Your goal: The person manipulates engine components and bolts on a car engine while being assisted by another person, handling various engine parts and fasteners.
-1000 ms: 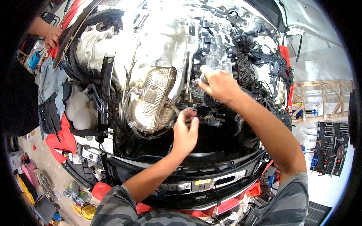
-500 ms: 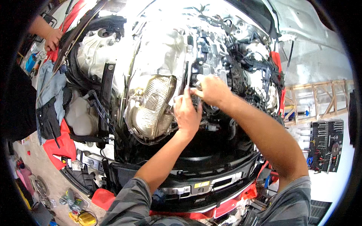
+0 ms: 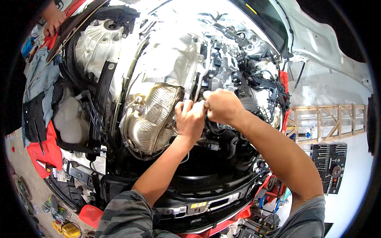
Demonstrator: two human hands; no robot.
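Over the middle of an open car engine bay, both my hands meet side by side. My left hand point(image 3: 189, 122) is curled, its fingertips beside a ribbed gold heat shield point(image 3: 155, 115). Right against it, my right hand point(image 3: 224, 106) is closed in a fist with the thumb side toward the left hand. What either hand grips is hidden by the fingers. A slim metal length point(image 3: 198, 88) shows just beyond the fingertips; I cannot tell whether it is held. The engine point(image 3: 222, 65) with its wiring lies beyond and to the right.
Another person's hand point(image 3: 54, 22) rests at the far left fender. Denim cloth point(image 3: 41, 79) and red covers drape the left side. The black front crossmember point(image 3: 166, 194) runs close to my body. On the right are a wooden frame point(image 3: 329, 123) and a tool panel point(image 3: 329, 166).
The view has shifted, so the engine bay sits differently. My right hand has drawn down and closed into a tighter fist. My left fingers, raised before, are now curled lower.
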